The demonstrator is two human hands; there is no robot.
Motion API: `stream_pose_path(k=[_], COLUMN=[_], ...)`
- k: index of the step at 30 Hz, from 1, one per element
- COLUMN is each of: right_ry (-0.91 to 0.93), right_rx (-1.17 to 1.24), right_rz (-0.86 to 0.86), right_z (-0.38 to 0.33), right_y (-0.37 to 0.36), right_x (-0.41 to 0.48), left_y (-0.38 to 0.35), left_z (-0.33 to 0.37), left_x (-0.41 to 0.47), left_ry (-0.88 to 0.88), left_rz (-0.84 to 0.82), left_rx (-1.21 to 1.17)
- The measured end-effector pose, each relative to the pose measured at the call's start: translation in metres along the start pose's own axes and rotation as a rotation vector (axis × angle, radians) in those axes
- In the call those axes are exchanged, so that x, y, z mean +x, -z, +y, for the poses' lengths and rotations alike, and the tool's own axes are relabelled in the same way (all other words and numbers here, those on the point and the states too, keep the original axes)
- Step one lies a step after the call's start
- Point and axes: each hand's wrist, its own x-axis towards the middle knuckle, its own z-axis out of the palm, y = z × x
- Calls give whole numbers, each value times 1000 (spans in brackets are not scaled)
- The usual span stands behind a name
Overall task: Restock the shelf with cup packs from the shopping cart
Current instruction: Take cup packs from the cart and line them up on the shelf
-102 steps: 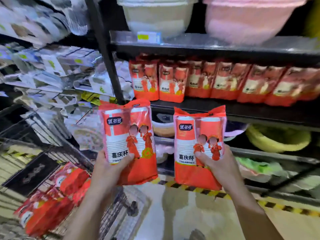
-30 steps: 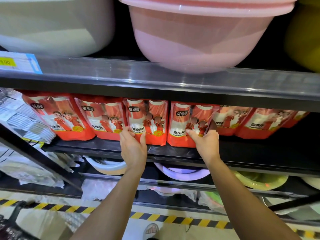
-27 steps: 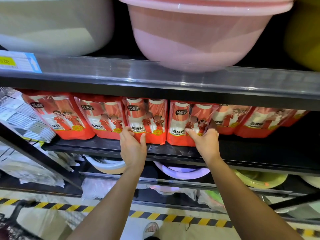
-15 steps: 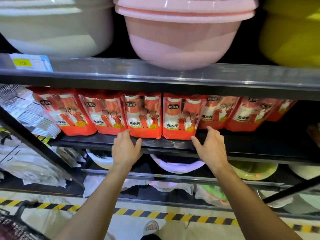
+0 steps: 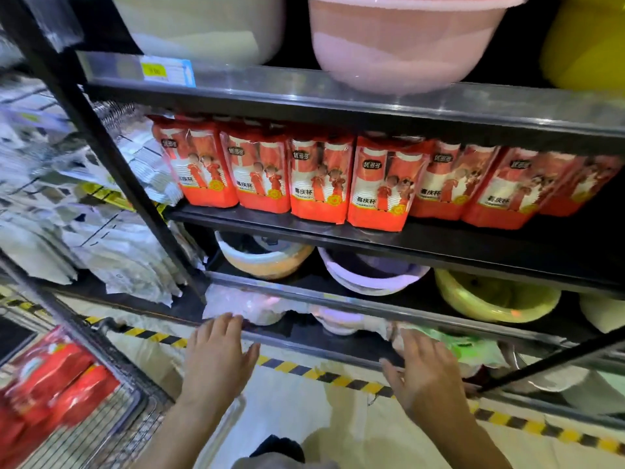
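L hand [image 5: 216, 360] & R hand [image 5: 422, 374] are both low in front, palms down, fingers straight & spread, nothing held in either. Can't tell if the fingertips touch the bottom rail. Cart [image 5: 111, 411] sits bottom L, a wire basket w/ spare packs [image 5: 50, 377] lying in it, red, blurred. Yellow-black floor tape [image 5: 304, 370] runs between the hands. Further back is the mid shelf [image 5: 439, 242]: a row of red cup packs [image 5: 319, 181] stands upright, side by side along the front edge, well above both hands. Bowls [image 5: 263, 262] sit on the level under it. Top level has a white basin [image 5: 203, 25] & a pink basin [image 5: 402, 45] side by side.
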Motion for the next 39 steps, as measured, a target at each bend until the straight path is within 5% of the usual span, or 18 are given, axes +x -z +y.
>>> stream_pose_path(k=[10, 24, 39], right_ry=[184, 522, 683], right_rx=[-48, -30, -1], right_rz=[-2, -74, -282], right_z=[-95, -364, -536], right_y=[-26, -38, -92], right_x=[-81, -121, -62], left_y=[-23, -23, -28], left_z=[-122, -335, -455], left_x=[-139, -317, -269], left_ry=[256, 727, 994], left_rz=[-100, -42, 16], left_rx=[-36, -154, -246])
